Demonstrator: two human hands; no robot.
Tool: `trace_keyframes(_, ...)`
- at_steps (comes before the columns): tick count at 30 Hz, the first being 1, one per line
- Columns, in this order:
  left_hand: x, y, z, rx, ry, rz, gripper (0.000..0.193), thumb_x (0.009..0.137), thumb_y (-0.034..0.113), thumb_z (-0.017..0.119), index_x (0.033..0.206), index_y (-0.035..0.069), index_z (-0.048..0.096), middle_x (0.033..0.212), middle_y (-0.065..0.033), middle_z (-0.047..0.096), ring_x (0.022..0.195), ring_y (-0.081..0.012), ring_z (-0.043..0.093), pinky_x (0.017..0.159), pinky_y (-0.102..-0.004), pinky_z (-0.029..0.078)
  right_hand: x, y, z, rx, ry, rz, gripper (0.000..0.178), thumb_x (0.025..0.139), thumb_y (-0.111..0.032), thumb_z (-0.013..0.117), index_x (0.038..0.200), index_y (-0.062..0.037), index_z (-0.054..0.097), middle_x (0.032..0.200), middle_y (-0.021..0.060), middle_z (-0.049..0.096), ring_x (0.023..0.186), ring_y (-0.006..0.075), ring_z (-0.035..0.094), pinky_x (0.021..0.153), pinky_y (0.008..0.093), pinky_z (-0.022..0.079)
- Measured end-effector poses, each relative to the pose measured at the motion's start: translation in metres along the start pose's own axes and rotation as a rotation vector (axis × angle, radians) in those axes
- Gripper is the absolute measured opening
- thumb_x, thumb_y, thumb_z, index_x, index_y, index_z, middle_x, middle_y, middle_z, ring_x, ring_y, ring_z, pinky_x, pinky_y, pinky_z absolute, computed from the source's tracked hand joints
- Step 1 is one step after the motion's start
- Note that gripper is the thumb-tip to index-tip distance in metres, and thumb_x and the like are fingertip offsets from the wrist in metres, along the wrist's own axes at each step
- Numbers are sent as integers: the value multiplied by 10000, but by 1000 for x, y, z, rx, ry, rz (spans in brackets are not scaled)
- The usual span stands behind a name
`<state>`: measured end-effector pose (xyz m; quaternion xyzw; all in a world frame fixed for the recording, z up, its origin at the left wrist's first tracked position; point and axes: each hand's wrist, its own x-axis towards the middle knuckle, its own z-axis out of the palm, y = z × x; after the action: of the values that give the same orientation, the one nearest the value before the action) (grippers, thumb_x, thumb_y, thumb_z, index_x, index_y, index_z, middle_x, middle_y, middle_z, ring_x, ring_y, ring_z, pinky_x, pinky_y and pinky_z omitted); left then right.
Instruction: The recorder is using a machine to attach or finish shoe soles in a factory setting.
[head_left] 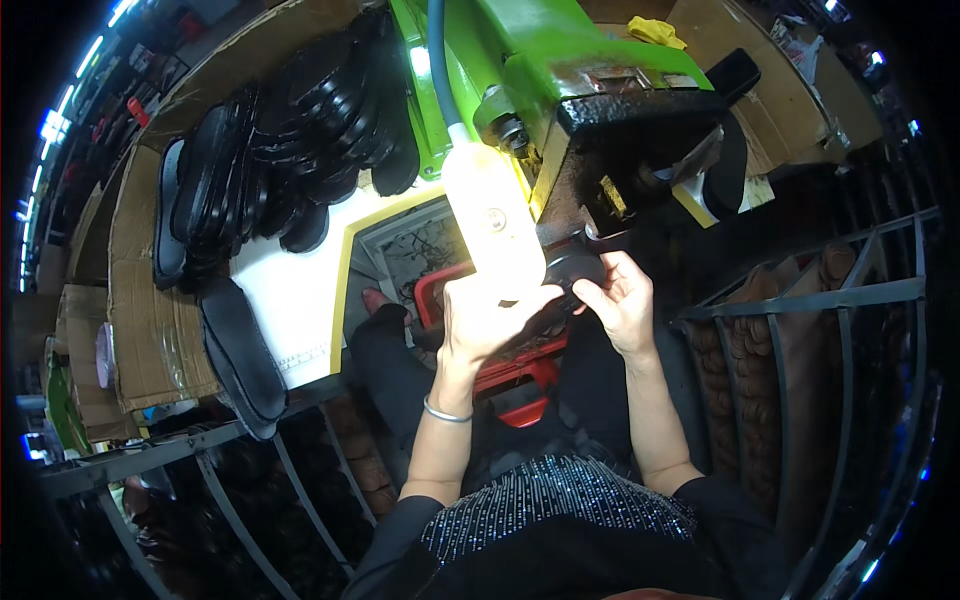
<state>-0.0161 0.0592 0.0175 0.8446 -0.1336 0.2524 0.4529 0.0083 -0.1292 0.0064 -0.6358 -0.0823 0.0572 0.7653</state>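
A black shoe sole (574, 264), its rounded end showing, is held between my two hands under the head of a green machine (620, 65). My right hand (622, 305) pinches the sole's near right edge between thumb and fingers. From the left, my left hand (485, 318) grips it, thumb pointing right; a bright white lamp (492, 215) hides part of its fingers. The rest of the sole is lost in shadow and behind the lamp. A single black sole (243, 350) lies at the left edge of the white work table (285, 300).
Stacked black soles (320, 125) fill the table's far left, beside a cardboard box wall (150, 290). Metal racks stand on both sides, the right rack (850, 297) holding brown soles (755, 400). A red stool or crate (520, 375) is below my hands. A yellow cloth (655, 33) lies behind the machine.
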Motion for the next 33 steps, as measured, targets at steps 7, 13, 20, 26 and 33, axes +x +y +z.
trace_keyframes(7,-5,-14,7,-178,22,-39,168,697,122,803,761,27,680,556,11,545,451,-79,448,434,-239,371,3,2,4,41,-28,-3,191,807,-18,677,924,32,535,830,64,607,686,79,586,539,189,504)
trace_keyframes(13,-24,0,14,-258,227,-292,149,705,58,781,685,10,641,525,51,482,470,-27,377,439,-190,272,10,-6,14,1,-68,44,208,773,-17,712,896,22,550,793,52,611,625,55,563,491,184,471)
trace_keyframes(20,-56,1,23,-308,370,-471,183,784,113,722,847,-27,621,681,-4,586,577,-51,508,538,-189,407,15,-28,18,-193,-222,1,198,760,-30,729,909,21,610,758,27,641,673,50,590,584,198,487)
trace_keyframes(26,-112,-27,-135,1149,-10,-464,1003,528,292,865,1379,87,375,1405,-180,352,1278,-390,316,1042,-485,292,-29,-134,-74,-695,-18,-735,240,676,-8,720,896,11,625,817,129,668,712,234,647,656,309,521)
trace_keyframes(33,-176,-51,-228,1214,-65,-994,861,644,-29,741,1384,260,408,1449,-117,332,1232,-344,405,985,-470,368,29,-112,-202,-1140,499,-892,224,688,116,592,892,26,608,1015,153,649,999,275,622,873,344,485)
